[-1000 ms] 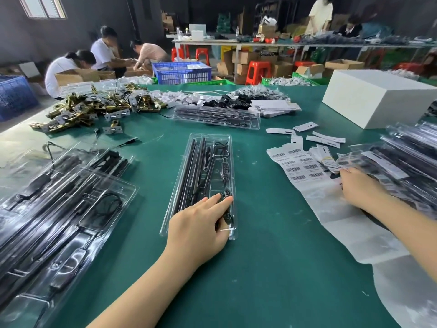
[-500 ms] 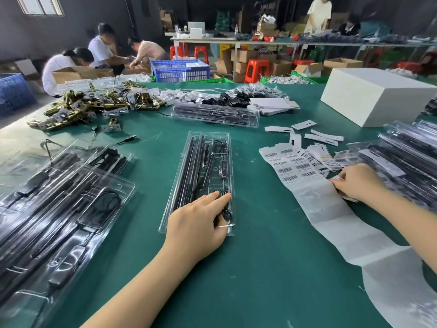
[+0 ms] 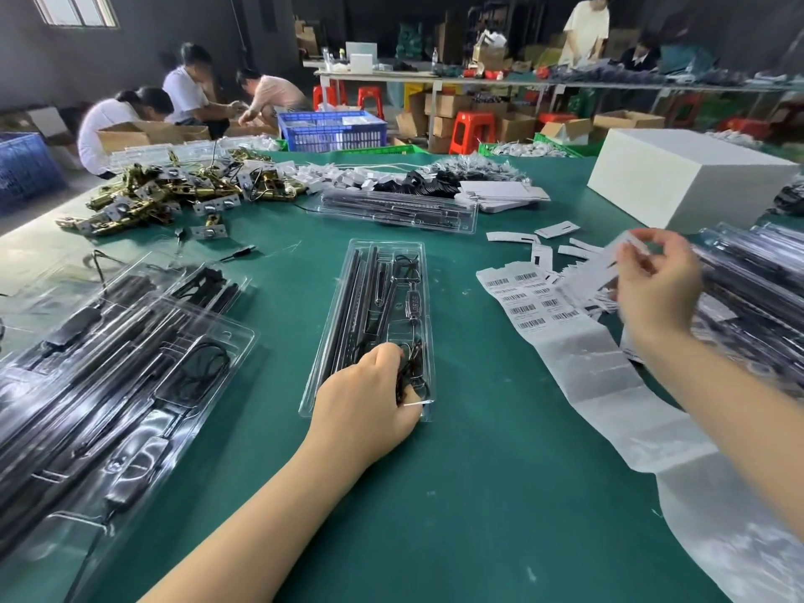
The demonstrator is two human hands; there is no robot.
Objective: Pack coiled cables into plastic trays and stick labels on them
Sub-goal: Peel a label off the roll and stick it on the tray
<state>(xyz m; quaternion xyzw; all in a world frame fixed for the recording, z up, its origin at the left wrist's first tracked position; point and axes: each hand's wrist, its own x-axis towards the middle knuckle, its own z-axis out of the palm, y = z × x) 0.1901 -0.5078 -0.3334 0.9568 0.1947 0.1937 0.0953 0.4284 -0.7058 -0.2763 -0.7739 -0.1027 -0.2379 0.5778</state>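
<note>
The left hand (image 3: 367,396) curls its fingers over the near end of the plastic tray (image 3: 374,324) — seemingly pinning it flat for labelling — while the right hand (image 3: 657,289), raised beside the barcode sheet (image 3: 528,298), pinches a label (image 3: 626,250) at its fingertips.

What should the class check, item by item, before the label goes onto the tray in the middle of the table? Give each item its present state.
1. Tray held steady: ok, the left hand rests on its near end.
2. Label in hand: ok, the right hand pinches a white slip, raised above the table.
3. Label is peeled off its backing: cannot tell, the slip is blurred.
4. Cable sits fully inside the tray: cannot tell, the left hand covers part of it.
5. Spare labels within reach: ok, the barcode sheet lies right of the tray.
</note>
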